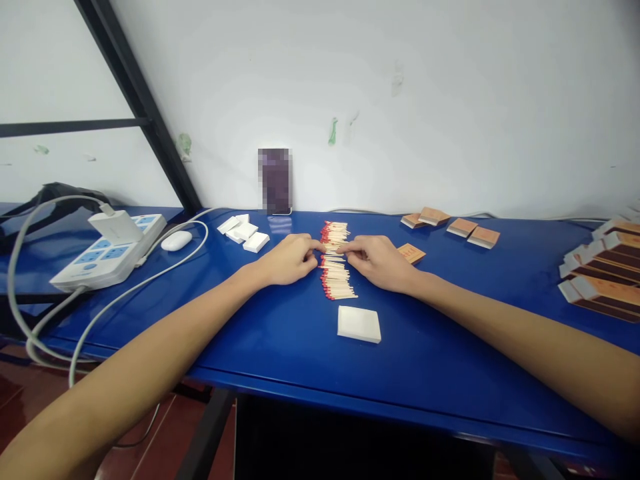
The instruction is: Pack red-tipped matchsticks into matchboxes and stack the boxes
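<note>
We see many thin wooden matches with red heads (337,275), lying on the smooth, glossy blue table (280,340) in a long row between the two hands. The sticks are pale and straight, placed side by side, with their heads to the left and their ends slightly uneven.

Our left hand (293,259) is at the head side, its index finger stretched to the row and the other fingers curled. Our right hand (373,260) is at the plain ends, the index finger also extended to the sticks. Both index fingertips appear to touch the matches, but we cannot tell whether either hand pinches one.

Just below the row lies a flat white rectangular block, seemingly of card (359,324). Beside our right hand, partly hidden, is a flat orange printed cardboard piece (412,253).
</note>
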A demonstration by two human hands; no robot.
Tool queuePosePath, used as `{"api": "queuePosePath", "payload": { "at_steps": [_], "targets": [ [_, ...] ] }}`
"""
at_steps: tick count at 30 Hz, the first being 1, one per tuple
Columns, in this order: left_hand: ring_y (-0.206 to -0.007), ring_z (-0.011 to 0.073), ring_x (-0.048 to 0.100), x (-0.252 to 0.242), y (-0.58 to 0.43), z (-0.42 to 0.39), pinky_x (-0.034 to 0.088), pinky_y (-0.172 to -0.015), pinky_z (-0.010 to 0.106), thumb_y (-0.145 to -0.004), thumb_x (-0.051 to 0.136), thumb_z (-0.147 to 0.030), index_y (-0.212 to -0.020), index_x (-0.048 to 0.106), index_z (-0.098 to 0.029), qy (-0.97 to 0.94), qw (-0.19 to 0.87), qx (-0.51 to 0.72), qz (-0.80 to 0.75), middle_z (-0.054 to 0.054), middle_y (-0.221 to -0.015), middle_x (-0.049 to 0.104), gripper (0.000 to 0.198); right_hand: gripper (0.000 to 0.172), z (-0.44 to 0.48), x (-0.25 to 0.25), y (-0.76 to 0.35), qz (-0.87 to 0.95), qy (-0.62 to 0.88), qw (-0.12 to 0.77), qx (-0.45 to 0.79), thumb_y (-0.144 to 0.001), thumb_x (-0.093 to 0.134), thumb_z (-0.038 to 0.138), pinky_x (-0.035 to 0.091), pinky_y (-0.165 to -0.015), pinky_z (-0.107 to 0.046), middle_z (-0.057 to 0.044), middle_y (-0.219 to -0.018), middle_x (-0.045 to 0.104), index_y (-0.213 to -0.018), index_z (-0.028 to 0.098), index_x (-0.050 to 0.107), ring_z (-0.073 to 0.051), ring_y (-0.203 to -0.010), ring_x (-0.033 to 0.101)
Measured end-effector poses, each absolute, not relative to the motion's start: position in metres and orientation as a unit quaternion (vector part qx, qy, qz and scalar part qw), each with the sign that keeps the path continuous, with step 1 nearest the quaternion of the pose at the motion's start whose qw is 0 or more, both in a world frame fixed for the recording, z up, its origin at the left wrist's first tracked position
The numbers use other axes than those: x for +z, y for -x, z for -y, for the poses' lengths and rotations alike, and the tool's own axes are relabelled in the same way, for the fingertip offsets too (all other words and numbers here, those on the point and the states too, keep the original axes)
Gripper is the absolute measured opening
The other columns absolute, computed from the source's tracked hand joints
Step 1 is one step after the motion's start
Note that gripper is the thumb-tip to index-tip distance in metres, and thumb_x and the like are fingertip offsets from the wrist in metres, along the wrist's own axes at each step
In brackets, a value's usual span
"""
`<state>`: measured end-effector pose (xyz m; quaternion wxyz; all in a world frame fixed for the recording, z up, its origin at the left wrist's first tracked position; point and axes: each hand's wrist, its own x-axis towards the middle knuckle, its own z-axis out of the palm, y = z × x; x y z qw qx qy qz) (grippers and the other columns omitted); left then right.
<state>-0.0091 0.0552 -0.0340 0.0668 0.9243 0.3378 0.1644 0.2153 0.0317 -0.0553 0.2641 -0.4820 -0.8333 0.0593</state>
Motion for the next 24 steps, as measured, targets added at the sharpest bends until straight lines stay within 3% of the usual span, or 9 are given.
{"api": "queuePosePath", "payload": {
  "at_steps": [7, 12, 14, 19, 24],
  "targets": [
    [-0.065, 0.0145, 0.052, -0.034, 0.008, -0.054, 0.042, -0.071, 0.029, -0.082, 0.047, -0.01, -0.106, 0.069, -0.014, -0.923, 0.087, 0.172, -0.332, 0.0, -0.068, 0.057, 0.032, 0.032, -0.029, -0.053, -0.214, 0.828, 0.476, 0.281, 0.092, -0.088, 0.047, 0.019, 0.04, -0.065, -0.028, -0.004, -0.08, 0.071, -0.098, 0.019, 0.077, -0.015, -0.066, 0.057],
    [-0.07, 0.0147, 0.054, -0.03, 0.008, -0.05, 0.042, -0.072, 0.029, -0.088, 0.046, -0.018, -0.094, 0.067, -0.014, -0.916, 0.14, 0.184, -0.328, 0.001, -0.072, 0.058, 0.022, 0.029, -0.021, -0.047, -0.214, 0.817, 0.482, 0.267, 0.17, -0.088, 0.05, 0.03, 0.035, -0.06, -0.028, 0.002, -0.061, 0.056, -0.099, 0.019, 0.074, -0.014, -0.057, 0.048],
    [-0.075, 0.0161, 0.054, -0.028, 0.009, -0.048, 0.042, -0.074, 0.031, -0.092, 0.047, -0.028, -0.099, 0.066, -0.014, -0.915, 0.151, 0.179, -0.328, 0.003, -0.079, 0.059, 0.025, 0.036, -0.02, -0.043, -0.217, 0.818, 0.479, 0.253, 0.193, -0.088, 0.054, 0.041, 0.034, -0.06, -0.029, 0.001, -0.066, 0.056, -0.111, 0.019, 0.072, -0.014, -0.059, 0.048],
    [-0.087, 0.0206, 0.053, -0.02, 0.011, -0.039, 0.043, -0.081, 0.035, -0.092, 0.048, -0.059, -0.126, 0.061, -0.017, -0.924, 0.144, 0.103, -0.339, 0.007, -0.096, 0.055, 0.055, 0.07, -0.02, -0.03, -0.227, 0.86, 0.429, 0.157, 0.227, -0.077, 0.065, 0.064, 0.039, -0.061, -0.03, -0.004, -0.088, 0.062, -0.134, 0.023, 0.06, -0.018, -0.071, 0.053],
    [-0.092, 0.0229, 0.052, -0.013, 0.01, -0.028, 0.042, -0.084, 0.035, -0.084, 0.05, -0.07, -0.119, 0.066, -0.017, -0.932, 0.124, 0.058, -0.335, 0.008, -0.102, 0.052, 0.065, 0.08, -0.015, -0.015, -0.229, 0.895, 0.38, 0.086, 0.215, -0.07, 0.07, 0.067, 0.044, -0.065, -0.032, -0.008, -0.105, 0.065, -0.137, 0.025, 0.056, -0.023, -0.083, 0.059]
  ]
}}
